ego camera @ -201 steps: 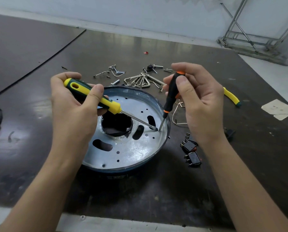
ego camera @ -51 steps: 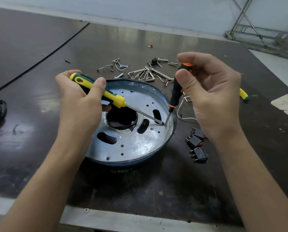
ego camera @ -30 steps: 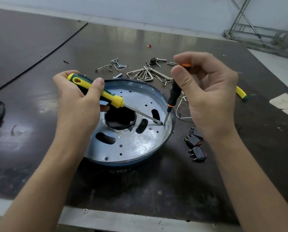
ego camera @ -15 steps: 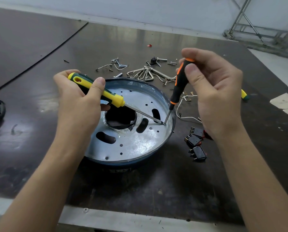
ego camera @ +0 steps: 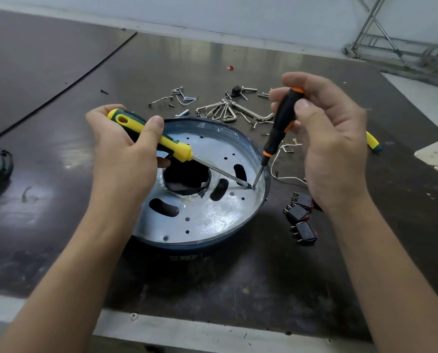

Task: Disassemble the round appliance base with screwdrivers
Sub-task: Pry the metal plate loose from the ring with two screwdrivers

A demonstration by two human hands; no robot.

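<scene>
Three black switches (ego camera: 300,220) lie on the bench (ego camera: 238,289) close by the right grip (ego camera: 332,143). Shiny clips (ego camera: 220,110) lie beyond it; paper (ego camera: 435,156) lies to its right.

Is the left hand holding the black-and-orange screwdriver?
No, the left hand grips the yellow-and-green screwdriver; the right hand holds the black-and-orange screwdriver.

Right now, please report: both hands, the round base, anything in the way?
Left hand grips yellow screwdriver; right hand grips black-orange screwdriver. Both tips meet on round base, near right rim. Black switches lie beside base, clear of tips.
</scene>
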